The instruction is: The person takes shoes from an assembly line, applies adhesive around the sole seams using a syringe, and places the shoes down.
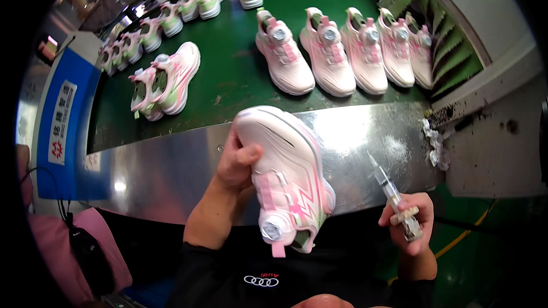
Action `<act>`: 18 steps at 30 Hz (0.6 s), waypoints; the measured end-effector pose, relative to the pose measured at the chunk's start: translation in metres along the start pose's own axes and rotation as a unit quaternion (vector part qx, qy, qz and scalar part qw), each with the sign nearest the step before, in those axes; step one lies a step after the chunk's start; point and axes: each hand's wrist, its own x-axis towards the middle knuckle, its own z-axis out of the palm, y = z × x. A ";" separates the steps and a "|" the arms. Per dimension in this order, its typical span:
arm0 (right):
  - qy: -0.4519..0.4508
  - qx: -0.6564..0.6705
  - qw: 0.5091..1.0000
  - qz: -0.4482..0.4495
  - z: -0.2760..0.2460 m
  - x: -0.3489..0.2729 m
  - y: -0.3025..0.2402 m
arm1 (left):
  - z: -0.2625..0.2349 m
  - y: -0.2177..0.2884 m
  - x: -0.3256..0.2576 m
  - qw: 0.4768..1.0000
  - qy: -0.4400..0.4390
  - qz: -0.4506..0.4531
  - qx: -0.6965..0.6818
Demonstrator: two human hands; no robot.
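Observation:
In my left hand [237, 162] is a white and pink sneaker [288, 171], gripped along the side of its forefoot. Its toe points away from me and its heel toward me, with a round dial and a pink pull tab at the near end. My right hand [412, 222] is closed around a syringe [389, 188] with a clear barrel, whose thin tip points up and to the left. The syringe is to the right of the sneaker, apart from it. Part of my left hand's fingers is hidden behind the shoe.
Several matching sneakers [331, 60] stand in a row on the green belt [228, 71], beside a fringed strip curtain. A pair [171, 80] sits at the left, with more shoes [171, 20] behind. The metal ledge [165, 177] runs along the front; crumpled white tissue [436, 145] lies at its right end.

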 end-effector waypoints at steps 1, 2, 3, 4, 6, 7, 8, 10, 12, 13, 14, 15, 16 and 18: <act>-0.006 0.030 1.000 0.000 0.007 0.008 0.001 | 0.002 0.001 0.000 1.000 -0.013 -0.009 -0.014; -0.018 0.054 0.998 0.009 0.013 0.013 0.000 | 0.003 0.000 -0.003 0.999 -0.014 -0.011 -0.033; -0.041 0.067 0.997 0.003 0.018 0.022 0.000 | 0.004 0.001 -0.007 0.999 -0.014 -0.006 -0.042; -0.064 0.080 0.995 -0.004 0.023 0.030 0.001 | 0.004 0.001 -0.009 0.999 -0.014 -0.001 -0.051; -0.070 0.108 0.992 0.001 0.038 0.044 0.000 | 0.000 0.001 -0.011 0.997 -0.048 0.008 -0.052; -0.068 0.142 0.987 0.004 0.045 0.050 0.000 | -0.002 0.001 -0.012 0.996 -0.080 0.011 -0.048; -0.074 0.140 0.987 0.007 0.050 0.055 0.000 | -0.003 0.000 -0.014 0.995 -0.078 0.016 -0.051; -0.082 0.162 0.983 0.036 0.059 0.065 -0.001 | -0.003 0.000 -0.017 0.995 -0.097 0.014 -0.009; -0.088 0.170 0.980 0.053 0.063 0.071 -0.001 | -0.003 0.000 -0.015 0.992 -0.121 0.029 -0.018; -0.087 0.167 0.980 0.060 0.065 0.074 -0.001 | -0.002 0.000 -0.014 0.990 -0.133 0.042 -0.009; -0.085 0.164 0.981 0.067 0.066 0.076 -0.002 | -0.001 -0.001 -0.015 0.988 -0.145 0.054 0.000; -0.088 0.161 0.981 0.068 0.066 0.077 -0.001 | 0.000 -0.001 -0.015 0.988 -0.142 0.056 0.000; -0.089 0.158 0.981 0.069 0.065 0.077 0.000 | 0.000 -0.001 -0.015 0.988 -0.142 0.058 -0.002; -0.093 0.155 0.981 0.070 0.065 0.077 0.000 | 0.002 0.000 -0.016 0.986 -0.154 0.060 0.008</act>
